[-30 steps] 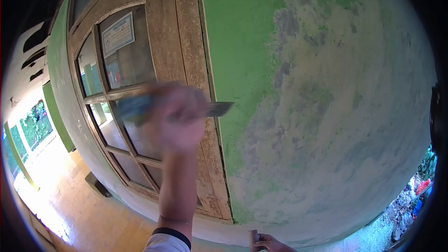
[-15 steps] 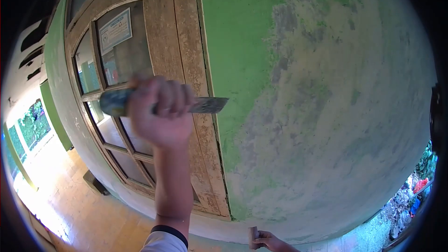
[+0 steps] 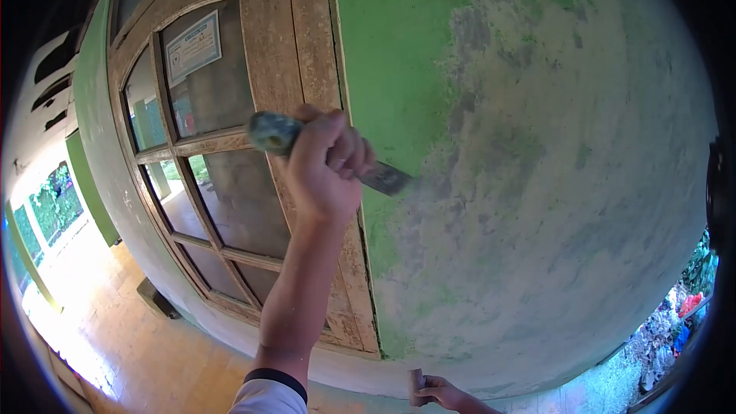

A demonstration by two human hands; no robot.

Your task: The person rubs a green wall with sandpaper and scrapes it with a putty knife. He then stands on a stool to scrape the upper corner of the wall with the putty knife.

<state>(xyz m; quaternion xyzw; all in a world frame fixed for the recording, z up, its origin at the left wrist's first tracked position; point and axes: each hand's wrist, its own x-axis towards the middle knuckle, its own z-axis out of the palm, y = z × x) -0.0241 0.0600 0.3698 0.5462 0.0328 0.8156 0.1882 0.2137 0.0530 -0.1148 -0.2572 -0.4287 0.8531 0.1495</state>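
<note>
My left hand (image 3: 330,165) is closed round the handle of a scraper (image 3: 387,179), raised in front of the door frame. Its dark, thick handle end sticks out to the left of my fist. The flat metal blade points right and slightly down, its tip overlapping the wall (image 3: 521,207) where green paint meets bare grey plaster. Low down, at the bottom of the view, my right hand (image 3: 441,392) pinches a small, flat, brownish-grey rectangular piece (image 3: 417,388) upright between thumb and fingers, close by the foot of the wall.
A worn wooden door frame (image 3: 303,38) with glass panes stands at the left, a printed notice (image 3: 193,46) on one pane. Tan floor tiles (image 3: 115,284) lie below it. A dark block (image 3: 156,299) sits by the wall's base. Colourful litter (image 3: 686,310) shows at far right.
My left hand has moved right with the scraper, and the blade has tipped downward, its tip now further over the wall. My right hand stays nearly where it was.
</note>
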